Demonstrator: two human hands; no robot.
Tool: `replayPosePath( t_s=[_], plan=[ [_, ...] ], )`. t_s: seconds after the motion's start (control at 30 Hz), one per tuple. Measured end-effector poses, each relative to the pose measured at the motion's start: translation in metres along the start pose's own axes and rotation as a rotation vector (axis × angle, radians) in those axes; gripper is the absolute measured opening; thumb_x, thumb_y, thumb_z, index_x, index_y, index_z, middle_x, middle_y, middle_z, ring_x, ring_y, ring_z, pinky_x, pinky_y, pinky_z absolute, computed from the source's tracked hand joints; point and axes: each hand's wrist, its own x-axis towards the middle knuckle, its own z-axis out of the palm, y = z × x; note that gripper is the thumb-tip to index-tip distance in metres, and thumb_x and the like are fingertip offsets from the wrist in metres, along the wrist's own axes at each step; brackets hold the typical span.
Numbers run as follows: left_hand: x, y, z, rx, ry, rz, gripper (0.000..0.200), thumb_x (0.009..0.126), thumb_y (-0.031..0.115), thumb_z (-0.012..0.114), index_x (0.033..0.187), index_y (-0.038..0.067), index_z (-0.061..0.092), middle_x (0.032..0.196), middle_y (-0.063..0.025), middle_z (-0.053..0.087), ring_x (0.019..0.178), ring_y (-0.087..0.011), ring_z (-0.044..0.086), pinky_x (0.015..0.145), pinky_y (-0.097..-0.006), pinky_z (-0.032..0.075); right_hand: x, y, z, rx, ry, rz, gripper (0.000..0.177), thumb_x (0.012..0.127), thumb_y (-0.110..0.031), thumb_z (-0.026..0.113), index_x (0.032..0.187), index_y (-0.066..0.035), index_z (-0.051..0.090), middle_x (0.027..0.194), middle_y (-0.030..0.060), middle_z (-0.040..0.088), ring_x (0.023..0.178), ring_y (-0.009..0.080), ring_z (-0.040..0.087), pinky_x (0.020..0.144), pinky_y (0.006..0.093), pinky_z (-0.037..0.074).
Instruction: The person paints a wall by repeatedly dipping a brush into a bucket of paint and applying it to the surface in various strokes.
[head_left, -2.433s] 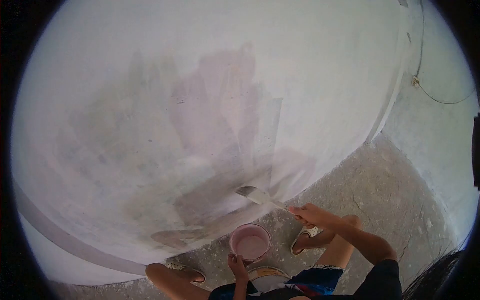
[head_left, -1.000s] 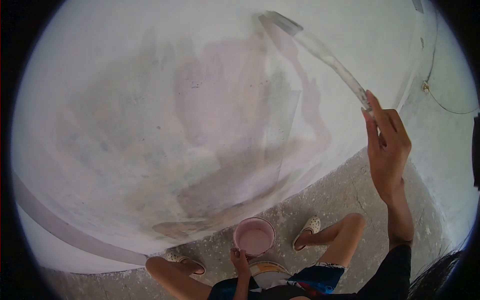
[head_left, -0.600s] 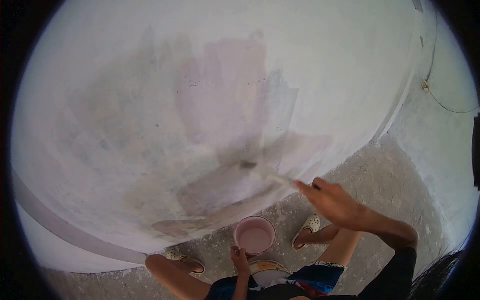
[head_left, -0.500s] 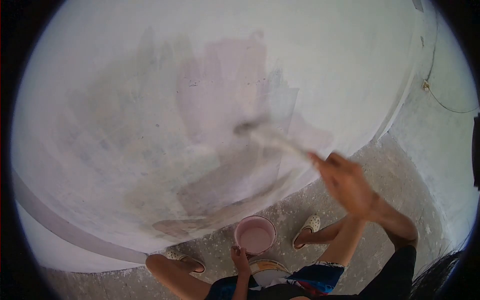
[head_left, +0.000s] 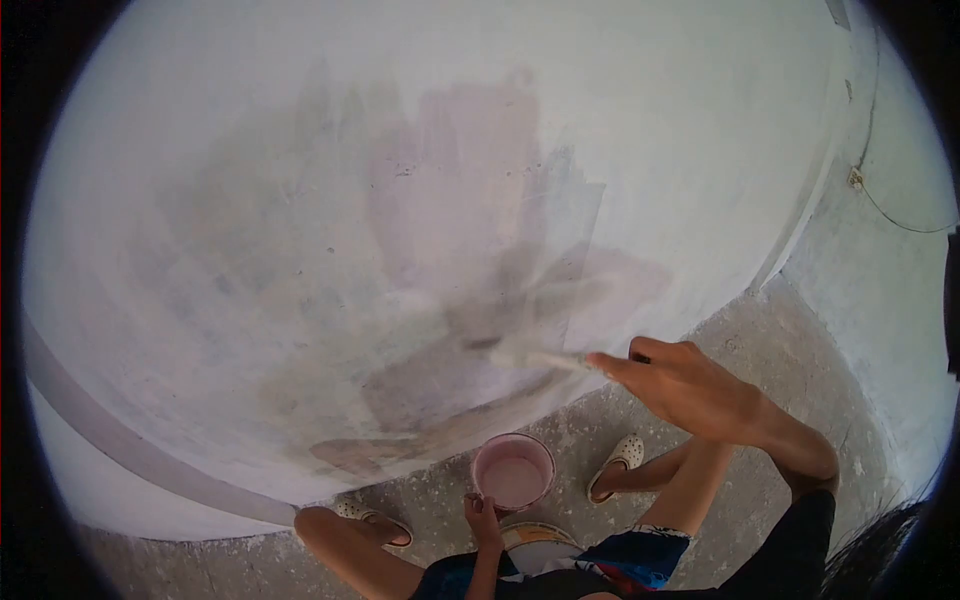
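My right hand point(head_left: 690, 388) is closed around the handle of a pale paintbrush point(head_left: 540, 358), which is smeared by motion. Its dark bristle end is at the lower middle of the wall point(head_left: 700, 110). Damp-looking grey and pinkish patches spread across the wall around the brush. Below, my left hand point(head_left: 482, 522) is closed at the near left rim of a pink bucket point(head_left: 546, 470). Pale pink liquid shows inside this bucket. Part of the left fingers' grip is hidden.
My feet in cream clogs point(head_left: 628, 450) stand either side of the bucket on the speckled concrete floor point(head_left: 760, 335). Between my legs is a round white container point(head_left: 540, 540). A thin cable point(head_left: 900, 222) hangs from a fitting on the right wall.
My right hand has moved down with the paintbrush, and the bristle end is lower on the wall. My left hand and the bucket stay in place. The view has shifted slightly.
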Motion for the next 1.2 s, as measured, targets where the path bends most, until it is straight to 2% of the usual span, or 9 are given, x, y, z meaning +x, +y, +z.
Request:
replayPosePath(
  t_s=[0.1, 0.3, 0.4, 0.43, 0.6, 0.73, 0.9, 1.03, 1.2],
  plan=[
    [-0.001, 0.003, 0.003, -0.066, 0.013, -0.032, 0.016, 0.083, 0.007, 0.056, 0.09, 0.009, 0.041, 0.078, -0.0014, 0.049, 0.059, -0.0075, 0.046, 0.047, -0.0238, 0.039, 0.002, 0.0, -0.005, -0.078, 0.114, 0.042, 0.05, 0.082, 0.005, 0.052, 0.132, 0.002, 0.047, 0.083, 0.0151, 0.053, 0.065, 0.0249, 0.059, 0.057, 0.0351, 0.051],
    [0.002, 0.001, -0.001, -0.028, -0.033, -0.02, 0.016, 0.083, 0.007, 0.055, 0.093, 0.007, 0.042, 0.082, -0.0036, 0.051, 0.063, -0.0089, 0.05, 0.051, -0.0258, 0.048, 0.005, 0.007, -0.055, -0.214, 0.966, 0.192, 0.042, 0.086, 0.002, 0.06, 0.127, -0.007, 0.058, 0.072, 0.0096, 0.05, 0.057, 0.0151, 0.046, 0.051, 0.0293, 0.041],
    [0.0, 0.002, 0.002, -0.023, 0.003, -0.04, 0.017, 0.083, 0.006, 0.055, 0.094, 0.006, 0.042, 0.083, -0.0045, 0.051, 0.063, -0.0097, 0.05, 0.053, -0.0275, 0.05, 0.008, 0.005, -0.055, -0.347, 1.074, 0.139, 0.042, 0.086, 0.002, 0.059, 0.127, -0.006, 0.057, 0.074, 0.0101, 0.052, 0.057, 0.0156, 0.048, 0.05, 0.0291, 0.043],
    [0.0, 0.001, 0.001, -0.024, -0.007, -0.038, 0.017, 0.083, 0.006, 0.055, 0.093, 0.006, 0.042, 0.083, -0.0048, 0.05, 0.063, -0.01, 0.05, 0.054, -0.0277, 0.05, 0.01, 0.005, -0.05, -0.347, 1.075, 0.14, 0.042, 0.086, 0.002, 0.059, 0.127, -0.006, 0.057, 0.074, 0.0101, 0.052, 0.057, 0.0156, 0.048, 0.05, 0.0291, 0.043],
    [0.005, -0.008, -0.003, -0.034, -0.022, -0.025, 0.017, 0.084, 0.007, 0.055, 0.092, 0.007, 0.04, 0.083, -0.0048, 0.049, 0.065, -0.0109, 0.051, 0.055, -0.0277, 0.051, 0.007, -0.008, -0.025, -0.084, 0.432, 0.022, 0.04, 0.087, 0.001, 0.06, 0.126, -0.005, 0.058, 0.074, 0.0102, 0.051, 0.055, 0.0188, 0.048, 0.051, 0.0325, 0.041],
    [0.005, -0.008, -0.006, 0.011, -0.055, 0.031, 0.018, 0.084, 0.01, 0.055, 0.093, 0.007, 0.04, 0.085, -0.0072, 0.051, 0.065, -0.018, 0.059, 0.054, -0.0363, 0.06, 0.007, -0.006, -0.038, 0.037, 0.407, -0.011, 0.04, 0.087, 0.001, 0.06, 0.126, -0.007, 0.058, 0.072, 0.0098, 0.049, 0.056, 0.0177, 0.047, 0.051, 0.0317, 0.04],
    [0.01, -0.015, -0.01, 0.015, -0.06, 0.019, 0.019, 0.083, 0.011, 0.056, 0.092, 0.007, 0.041, 0.082, -0.007, 0.051, 0.066, -0.0171, 0.058, 0.055, -0.0355, 0.06, 0.023, 0.006, -0.069, -0.286, 1.07, 0.032, 0.038, 0.086, 0.003, 0.058, 0.123, -0.005, 0.06, 0.07, 0.0089, 0.05, 0.055, 0.017, 0.046, 0.049, 0.0319, 0.04],
    [0.014, -0.02, -0.013, 0.059, -0.045, 0.071, 0.019, 0.082, 0.011, 0.056, 0.091, 0.006, 0.041, 0.083, -0.0072, 0.051, 0.066, -0.0173, 0.058, 0.055, -0.0357, 0.06, 0.024, 0.002, -0.067, -0.382, 1.139, 0.105, 0.038, 0.086, 0.003, 0.057, 0.124, -0.006, 0.06, 0.071, 0.0094, 0.051, 0.055, 0.0165, 0.047, 0.048, 0.0322, 0.041],
    [0.002, -0.002, -0.001, -0.001, -0.032, 0.004, 0.018, 0.082, 0.012, 0.056, 0.092, 0.005, 0.042, 0.085, -0.0073, 0.051, 0.069, -0.0182, 0.059, 0.057, -0.0364, 0.06, 0.007, -0.016, -0.048, -0.12, 0.446, 0.017, 0.036, 0.089, 0.001, 0.054, 0.124, -0.005, 0.059, 0.073, 0.0121, 0.052, 0.056, 0.0176, 0.05, 0.048, 0.0322, 0.042]
  ],
)
